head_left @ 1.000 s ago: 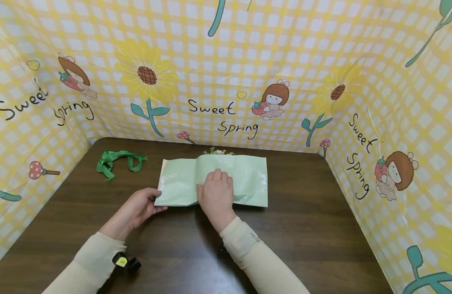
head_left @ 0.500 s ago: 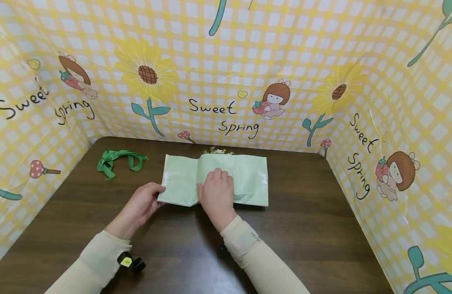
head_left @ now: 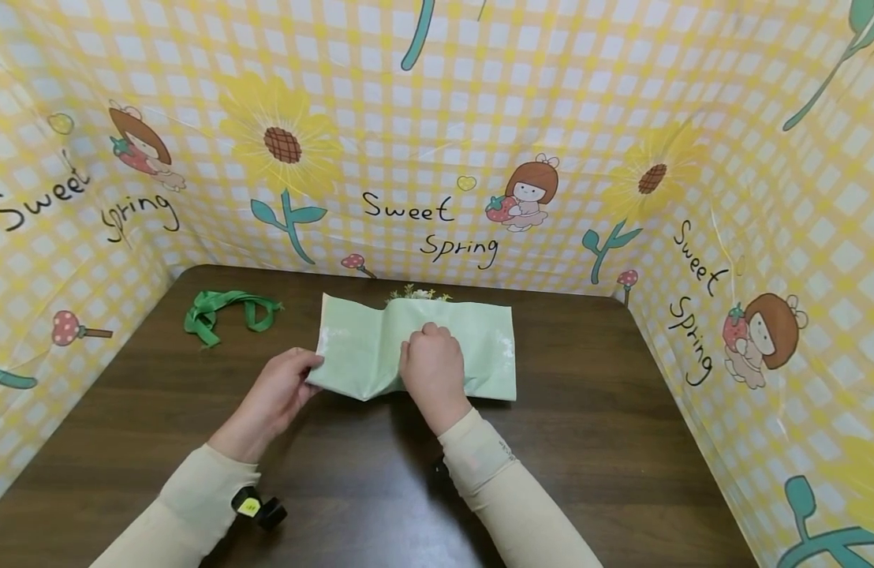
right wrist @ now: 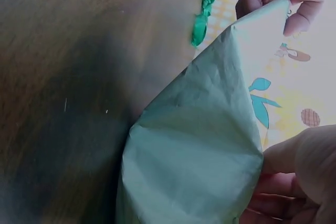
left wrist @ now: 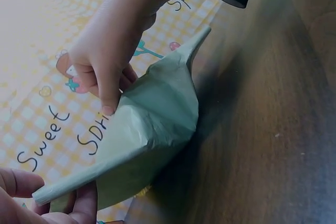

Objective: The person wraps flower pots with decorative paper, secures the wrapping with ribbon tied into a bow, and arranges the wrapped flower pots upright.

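Note:
A folded sheet of pale green wrapping paper (head_left: 352, 347) lies around a bunch of small flowers (head_left: 419, 294), whose tips show past its far edge. My left hand (head_left: 270, 402) pinches the paper's left edge between thumb and fingers and holds that side raised; the left wrist view shows this pinch close up at the corner. My right hand (head_left: 437, 371) is on the middle of the paper with its fingers curled, the thumb and fingers against the raised fold. In the right wrist view, the paper (right wrist: 194, 156) bulges out beside that hand. The flowers' stems are hidden inside.
A loose green ribbon (head_left: 224, 308) lies on the dark wooden table (head_left: 586, 473) at the back left. A patterned yellow checked cloth (head_left: 423, 118) stands as a wall at the back and on both sides. A black wrist camera (head_left: 259, 506) sits on the left sleeve.
My left hand has lifted the paper's left side and moved it a little to the right. My right hand's fingers, laid on the paper before, have curled, and the hand has shifted slightly right.

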Demonstrator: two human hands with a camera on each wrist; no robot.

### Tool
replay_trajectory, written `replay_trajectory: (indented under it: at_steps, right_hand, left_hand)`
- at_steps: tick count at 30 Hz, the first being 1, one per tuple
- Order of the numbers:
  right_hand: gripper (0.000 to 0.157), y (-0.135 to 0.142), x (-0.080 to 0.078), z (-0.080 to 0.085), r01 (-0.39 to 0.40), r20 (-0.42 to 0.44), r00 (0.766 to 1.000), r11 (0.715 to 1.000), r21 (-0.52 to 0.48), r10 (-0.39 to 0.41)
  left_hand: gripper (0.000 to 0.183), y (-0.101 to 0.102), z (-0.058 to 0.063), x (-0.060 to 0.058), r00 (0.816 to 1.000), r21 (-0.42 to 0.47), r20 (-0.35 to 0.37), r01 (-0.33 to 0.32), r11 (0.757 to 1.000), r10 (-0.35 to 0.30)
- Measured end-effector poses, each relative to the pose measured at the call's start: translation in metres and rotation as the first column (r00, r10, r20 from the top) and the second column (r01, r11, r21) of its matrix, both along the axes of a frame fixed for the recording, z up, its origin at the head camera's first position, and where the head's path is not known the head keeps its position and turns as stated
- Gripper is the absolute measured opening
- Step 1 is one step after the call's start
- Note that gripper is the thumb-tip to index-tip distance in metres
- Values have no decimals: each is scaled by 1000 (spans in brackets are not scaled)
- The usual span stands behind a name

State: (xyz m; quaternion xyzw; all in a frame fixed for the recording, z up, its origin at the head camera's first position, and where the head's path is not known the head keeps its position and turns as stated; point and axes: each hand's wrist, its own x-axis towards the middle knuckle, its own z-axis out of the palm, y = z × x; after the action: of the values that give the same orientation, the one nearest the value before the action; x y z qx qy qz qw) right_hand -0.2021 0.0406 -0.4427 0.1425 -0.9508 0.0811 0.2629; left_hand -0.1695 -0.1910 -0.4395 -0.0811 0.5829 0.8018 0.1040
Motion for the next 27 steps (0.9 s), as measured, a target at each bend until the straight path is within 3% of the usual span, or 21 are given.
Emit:
replay_trajectory:
  at_steps: [8, 18, 23, 27]
  right_hand:
    - [29, 4, -4, 1, -32, 29, 999, 993, -113, 35]
    - [30, 7, -4, 0, -32, 53, 998, 982, -187, 43]
    - [30, 7, -5, -1, -31, 47, 998, 983, -179, 40]
    - [31, 7, -4, -1, -30, 43, 998, 986, -167, 38]
  left_hand:
    - [20, 15, 10, -3, 998, -169, -17, -67, 983, 65]
    - [12, 41, 21, -6, 995, -247, -67, -92, 964, 78]
    - [9, 54, 25, -8, 990, -328, -116, -114, 938, 80]
    - [10, 59, 28, -10, 987, -434, -156, -112, 894, 48]
